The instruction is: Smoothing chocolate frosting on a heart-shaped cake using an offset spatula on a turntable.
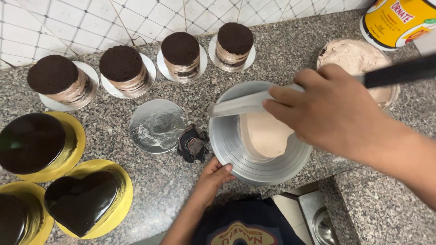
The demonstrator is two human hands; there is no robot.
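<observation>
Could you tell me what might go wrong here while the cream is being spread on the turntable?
The turntable sits near the counter edge, steadied only by the left hand, so a firm push might shift it. The right hand holds the palette knife loaded with cream, which could drip onto the crumpled cloth or silver board. The forearm passes close to the frosting bowl.

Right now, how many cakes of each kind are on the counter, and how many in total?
Unfrosted layered chocolate cakes on silver boards: 4
Glazed dark round cakes on gold boards: 2, one cut off by the frame edge
Glazed dark heart-shaped cake on gold board: 1
Total: 7
</observation>
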